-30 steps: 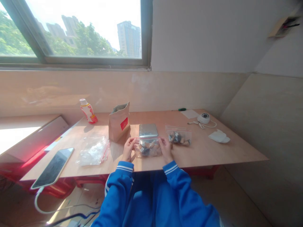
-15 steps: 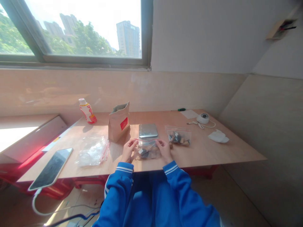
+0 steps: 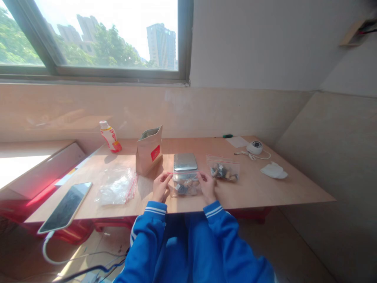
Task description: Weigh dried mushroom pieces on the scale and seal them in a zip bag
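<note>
A small clear zip bag point(image 3: 185, 184) with a red seal strip holds several brown and dark pieces. It is held upright over the near edge of the wooden table point(image 3: 250, 188). My left hand point(image 3: 160, 187) pinches the left end of the bag's top strip. My right hand point(image 3: 207, 186) pinches the right end. Both arms wear blue sleeves with white cuff stripes. Just behind the bag lies a flat silver scale point(image 3: 185, 161).
A second filled zip bag point(image 3: 223, 169) lies right of the scale. A brown paper pouch point(image 3: 149, 150) stands open to the left, beside empty clear bags point(image 3: 116, 186), a phone point(image 3: 66, 206) and a small bottle point(image 3: 109, 137). A white round device point(image 3: 254, 147) and crumpled tissue point(image 3: 273, 171) lie far right.
The bag, lying flat between my hands a second ago, is now raised upright by its top strip. My fingers have shifted up to the seal ends.
</note>
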A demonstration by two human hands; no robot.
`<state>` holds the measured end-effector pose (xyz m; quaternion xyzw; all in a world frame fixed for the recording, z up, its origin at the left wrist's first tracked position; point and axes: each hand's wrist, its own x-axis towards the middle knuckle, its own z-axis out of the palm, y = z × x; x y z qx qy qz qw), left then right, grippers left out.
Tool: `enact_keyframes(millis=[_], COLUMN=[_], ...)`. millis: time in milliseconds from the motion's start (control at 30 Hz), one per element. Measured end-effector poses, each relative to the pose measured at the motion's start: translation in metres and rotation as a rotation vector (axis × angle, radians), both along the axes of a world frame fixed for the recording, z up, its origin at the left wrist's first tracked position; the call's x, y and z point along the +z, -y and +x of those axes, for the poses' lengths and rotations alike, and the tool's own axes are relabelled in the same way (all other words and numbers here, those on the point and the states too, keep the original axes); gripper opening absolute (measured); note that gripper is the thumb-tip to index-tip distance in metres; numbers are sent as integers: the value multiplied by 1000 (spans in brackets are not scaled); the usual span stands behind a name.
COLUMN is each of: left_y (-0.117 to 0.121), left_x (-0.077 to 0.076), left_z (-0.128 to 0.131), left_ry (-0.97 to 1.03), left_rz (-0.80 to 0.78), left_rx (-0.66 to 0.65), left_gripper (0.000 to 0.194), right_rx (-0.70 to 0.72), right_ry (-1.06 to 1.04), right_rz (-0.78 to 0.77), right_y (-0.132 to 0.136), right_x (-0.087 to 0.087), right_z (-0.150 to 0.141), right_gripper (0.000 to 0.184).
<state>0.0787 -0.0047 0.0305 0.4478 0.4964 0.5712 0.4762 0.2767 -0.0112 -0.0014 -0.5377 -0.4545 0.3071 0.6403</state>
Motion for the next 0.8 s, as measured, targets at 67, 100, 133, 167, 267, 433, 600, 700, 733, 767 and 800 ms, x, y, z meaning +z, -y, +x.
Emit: enact_keyframes(millis=[67, 100, 133, 167, 267, 433, 600, 700, 733, 767, 800], left_y=[1, 1, 1, 1, 0, -1, -1, -1, -1, 0, 0], left_x=[1, 1, 2, 1, 0, -4, -6, -7, -7, -7, -7], left_z=[1, 1, 1, 1, 1, 2, 5, 5, 4, 4, 3], left_ry=[-2, -1, 1, 2, 26, 135, 150, 140, 142, 145, 149], left_rz=[5, 10, 15, 16, 10, 27, -15, -28, -28, -27, -23], left_rx=[20, 26, 28, 22, -38, -161, -180, -192, -185, -177, -171], left_gripper=[36, 36, 36, 37, 40, 44, 37, 38, 39, 40, 40], right_rx=[-15, -23, -31, -33, 1, 143, 244, 242, 244, 245, 246], right_ry=[-2, -5, -12, -21, -70, -133, -134, -116, -104, -90, -77], right_rz=[4, 7, 9, 12, 18, 1, -45, -55, -56, -58, -60], right_y=[1, 2, 3, 4, 7, 8, 8, 10, 10, 11, 12], right_x=[1, 1, 2, 4, 9, 12, 11, 14, 15, 16, 17], right_z=[-1, -2, -2, -3, -5, -5, -5, -5, -5, -6, -6], right_gripper=[37, 36, 36, 35, 33, 31, 34, 35, 36, 37, 37])
